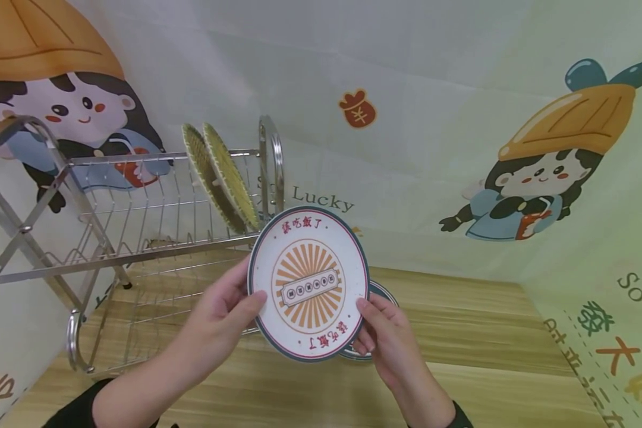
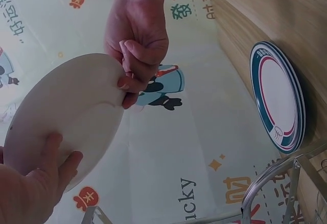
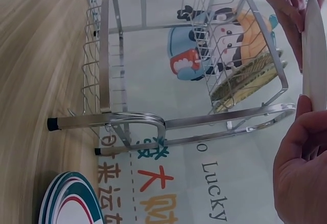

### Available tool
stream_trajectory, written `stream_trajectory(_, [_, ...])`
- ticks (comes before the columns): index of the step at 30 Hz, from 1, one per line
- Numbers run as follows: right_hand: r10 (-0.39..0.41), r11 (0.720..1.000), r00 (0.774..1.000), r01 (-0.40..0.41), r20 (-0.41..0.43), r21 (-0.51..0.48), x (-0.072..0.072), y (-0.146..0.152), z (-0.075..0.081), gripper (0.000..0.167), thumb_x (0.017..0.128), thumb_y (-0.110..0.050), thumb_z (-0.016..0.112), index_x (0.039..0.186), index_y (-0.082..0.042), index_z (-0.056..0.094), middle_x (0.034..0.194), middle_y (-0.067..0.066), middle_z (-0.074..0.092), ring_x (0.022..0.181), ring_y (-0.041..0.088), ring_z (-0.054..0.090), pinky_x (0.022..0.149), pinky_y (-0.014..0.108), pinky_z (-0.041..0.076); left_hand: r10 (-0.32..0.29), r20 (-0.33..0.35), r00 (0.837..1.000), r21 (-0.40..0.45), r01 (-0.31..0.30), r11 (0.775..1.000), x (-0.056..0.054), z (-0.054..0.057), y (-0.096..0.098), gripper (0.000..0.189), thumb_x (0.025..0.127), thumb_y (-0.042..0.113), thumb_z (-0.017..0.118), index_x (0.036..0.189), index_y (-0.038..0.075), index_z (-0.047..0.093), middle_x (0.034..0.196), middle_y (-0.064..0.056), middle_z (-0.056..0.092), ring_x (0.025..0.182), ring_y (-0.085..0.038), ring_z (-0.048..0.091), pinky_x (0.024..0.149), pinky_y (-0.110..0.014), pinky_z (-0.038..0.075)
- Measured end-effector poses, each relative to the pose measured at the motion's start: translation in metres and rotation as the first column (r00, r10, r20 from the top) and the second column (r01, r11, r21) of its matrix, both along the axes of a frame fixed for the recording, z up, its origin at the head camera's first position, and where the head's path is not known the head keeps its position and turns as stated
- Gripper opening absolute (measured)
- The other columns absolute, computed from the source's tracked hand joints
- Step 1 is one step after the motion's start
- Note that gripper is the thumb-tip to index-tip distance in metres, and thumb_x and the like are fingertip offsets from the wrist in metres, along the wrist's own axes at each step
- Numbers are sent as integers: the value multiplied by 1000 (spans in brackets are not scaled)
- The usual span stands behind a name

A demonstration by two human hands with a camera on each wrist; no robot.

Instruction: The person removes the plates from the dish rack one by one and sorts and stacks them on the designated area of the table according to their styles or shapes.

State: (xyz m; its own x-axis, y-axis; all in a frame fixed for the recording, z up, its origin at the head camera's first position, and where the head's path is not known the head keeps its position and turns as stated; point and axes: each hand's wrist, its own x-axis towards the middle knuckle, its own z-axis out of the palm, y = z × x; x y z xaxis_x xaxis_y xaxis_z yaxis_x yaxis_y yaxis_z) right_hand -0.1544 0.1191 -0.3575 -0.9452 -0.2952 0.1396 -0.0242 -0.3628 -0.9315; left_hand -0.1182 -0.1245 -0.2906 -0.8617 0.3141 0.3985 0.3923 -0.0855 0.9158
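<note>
A white plate [image 1: 308, 249] with an orange sunburst, red lettering and a dark rim is held up in the head view, its printed face toward me. My left hand [image 1: 219, 315] pinches its left edge, thumb on the front. On the opposite edge my right hand [image 1: 393, 336] grips it the same way. The plain white back of the plate [image 2: 76, 101] shows in the left wrist view, with left fingers spread against it. Behind and below it, a small stack of plates [image 2: 278, 96] with teal rims rests on the table, mostly hidden in the head view.
A two-tier metal dish rack [image 1: 160, 249] stands at the left. Two round yellow-green woven pieces [image 1: 227, 172] lean upright in its top tier, near the right end. The wooden table [image 1: 460, 333] meets a printed cloth backdrop [image 1: 433, 119] behind and at the right.
</note>
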Motion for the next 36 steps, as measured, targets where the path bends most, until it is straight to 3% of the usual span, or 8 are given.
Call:
stream_trajectory(7, [-33,999,999,33,28,-5,0,2,0,15,98,-18,49,100,-11,62,65,-7,62,43,-1,40,42,12,38,-38,-53,998,-43,36,998,-1,2,-5,60,99,3,42,152,6,14,143,-30,36,114,-16,59,90,-33,54])
stream_trajectory(12, [-87,996,995,86,51,12,0,5,-2,15,98,-19,49,100,-10,61,64,-7,60,43,-1,38,42,11,38,55,-138,989,-100,-69,993,1,7,-8,59,101,8,38,153,20,12,152,-20,28,128,-28,47,91,-32,54])
stream_trajectory(15, [-122,993,990,121,66,12,0,8,-3,15,98,-19,50,99,-10,62,63,-6,59,43,0,38,42,12,37,117,-205,972,-122,-144,982,3,12,-8,62,100,6,36,152,27,10,153,-12,29,132,-31,42,92,-29,53])
stream_trajectory(18, [-153,988,985,153,81,11,0,10,-3,15,97,-18,50,100,-10,63,60,-6,56,42,1,37,42,12,36,167,-273,947,-135,-210,968,5,18,-9,68,98,1,40,152,30,10,154,-3,29,133,-25,41,97,-25,49])
stream_trajectory(22, [-193,981,976,193,105,12,-1,12,-4,15,97,-17,50,100,-10,64,59,-6,56,42,1,36,41,12,35,234,-375,897,-130,-301,945,8,27,-12,76,92,-7,46,152,26,13,153,2,31,133,-21,42,100,-22,45])
stream_trajectory(27, [-239,971,961,240,136,13,-3,14,-6,16,97,-16,49,97,-11,64,59,-5,58,41,1,35,40,13,34,329,-492,806,-69,-413,908,3,40,-17,75,91,-8,46,152,20,15,152,-2,34,131,-24,45,100,-21,46])
stream_trajectory(33, [-259,965,953,262,158,4,-4,17,-8,16,98,-16,48,98,-10,63,61,-4,59,42,0,34,40,12,33,429,-526,735,60,-471,880,-10,52,-23,63,93,-6,46,150,13,26,147,-13,41,130,-23,46,103,-20,44])
stream_trajectory(36, [-274,961,946,278,174,4,-4,18,-8,16,98,-15,48,97,-11,63,61,-4,59,42,0,34,40,12,31,469,-525,711,50,-524,850,-17,54,-27,62,93,-5,48,149,12,28,147,-10,42,132,-20,44,106,-21,42])
